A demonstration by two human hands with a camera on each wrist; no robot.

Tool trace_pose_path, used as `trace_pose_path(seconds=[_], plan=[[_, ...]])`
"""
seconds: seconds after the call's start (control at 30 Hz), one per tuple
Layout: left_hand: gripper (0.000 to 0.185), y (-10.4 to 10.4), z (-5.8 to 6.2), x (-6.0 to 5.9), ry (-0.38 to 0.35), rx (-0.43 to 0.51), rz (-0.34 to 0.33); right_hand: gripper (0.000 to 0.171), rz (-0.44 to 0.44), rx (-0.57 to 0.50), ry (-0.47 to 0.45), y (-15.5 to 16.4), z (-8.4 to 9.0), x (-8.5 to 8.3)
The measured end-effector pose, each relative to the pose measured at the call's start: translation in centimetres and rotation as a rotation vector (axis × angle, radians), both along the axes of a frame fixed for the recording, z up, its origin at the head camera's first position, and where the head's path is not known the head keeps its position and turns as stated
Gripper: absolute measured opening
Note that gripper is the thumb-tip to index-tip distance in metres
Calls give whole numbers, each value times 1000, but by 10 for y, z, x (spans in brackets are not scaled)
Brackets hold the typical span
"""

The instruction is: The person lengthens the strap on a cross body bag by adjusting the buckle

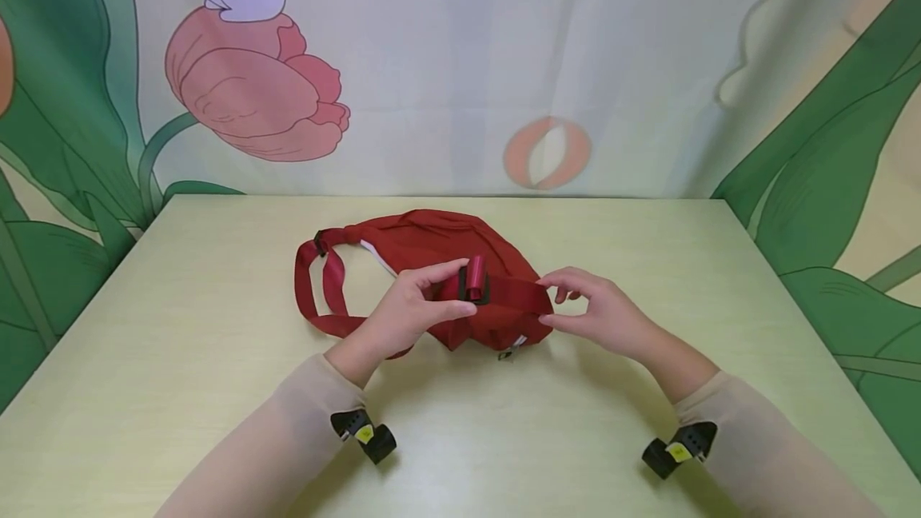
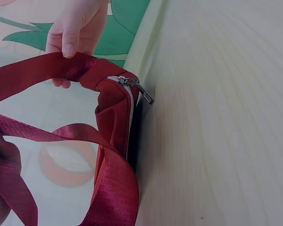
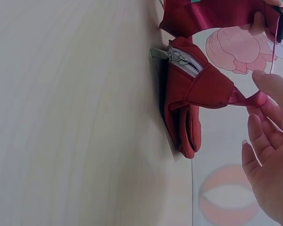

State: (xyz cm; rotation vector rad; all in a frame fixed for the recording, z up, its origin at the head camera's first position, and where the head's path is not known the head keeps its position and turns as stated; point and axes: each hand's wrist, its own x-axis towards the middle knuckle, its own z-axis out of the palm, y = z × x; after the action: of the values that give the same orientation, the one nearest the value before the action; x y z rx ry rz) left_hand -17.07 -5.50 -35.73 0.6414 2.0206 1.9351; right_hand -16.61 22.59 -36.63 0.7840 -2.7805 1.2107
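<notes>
A red waist bag point(image 1: 446, 238) lies on the table, its strap loop point(image 1: 304, 286) spread to the left. Above its front, my left hand point(image 1: 403, 306) grips a black strap slider point(image 1: 486, 296) between thumb and fingers, with a small fold of webbing standing up through it. My right hand point(image 1: 612, 310) holds the red strap point(image 1: 514, 296) at the bag's right end, thumb on one edge and fingers on the other. Between the hands the strap runs nearly straight. A metal zipper pull point(image 2: 145, 93) hangs at the bag's end in the left wrist view.
The pale wooden table point(image 1: 504, 438) extends around the bag on all sides. Behind it hangs a printed curtain point(image 1: 432, 62) with flowers and leaves. A second black slider point(image 1: 320, 243) sits on the strap at the bag's left.
</notes>
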Motion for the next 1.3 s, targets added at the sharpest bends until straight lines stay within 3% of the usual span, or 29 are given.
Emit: trace_pose_path(seconds=[0.5, 1.03, 1.17, 1.3], plan=[[52, -6, 2, -1, 50, -3, 0, 41, 2, 22, 11, 11, 1, -4], [50, -11, 2, -3, 24, 10, 6, 42, -44, 34, -31, 26, 0, -9], [50, -10, -1, -3, 66, -33, 19, 42, -40, 56, -20, 29, -2, -10], [52, -7, -3, -2, 131, -72, 4, 51, -40, 116, -69, 32, -4, -10]])
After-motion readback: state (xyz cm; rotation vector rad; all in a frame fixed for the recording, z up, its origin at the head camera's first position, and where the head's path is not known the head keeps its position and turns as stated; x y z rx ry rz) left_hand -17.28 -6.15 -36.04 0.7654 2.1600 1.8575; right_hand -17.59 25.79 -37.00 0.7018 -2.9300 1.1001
